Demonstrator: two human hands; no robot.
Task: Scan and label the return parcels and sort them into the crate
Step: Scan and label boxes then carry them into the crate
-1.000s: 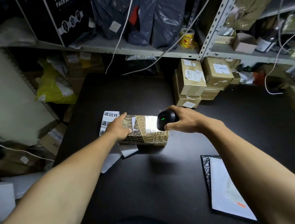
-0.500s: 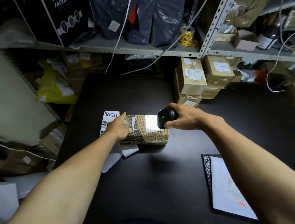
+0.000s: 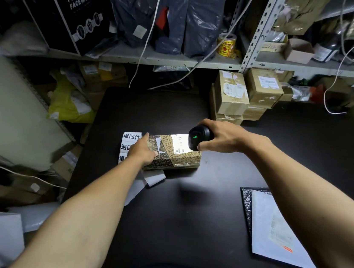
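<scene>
So the taped-up brown parcel (image 3: 172,153) sits on the black tabletop (image 3: 184,212), a bit left of center, with the left hand (image 3: 145,151) resting on its left end, fingers laid over the top, and a sheet of white return labels (image 3: 129,141) poking out just left of it. Right hand (image 3: 222,137) is wrapped around a black handheld scanner (image 3: 199,136) hovering just over the parcel's right end, lighting its label up bright white. A white mailer (image 3: 280,231) lies near right; stacked cardboard boxes (image 3: 243,95) sit at the far edge.
</scene>
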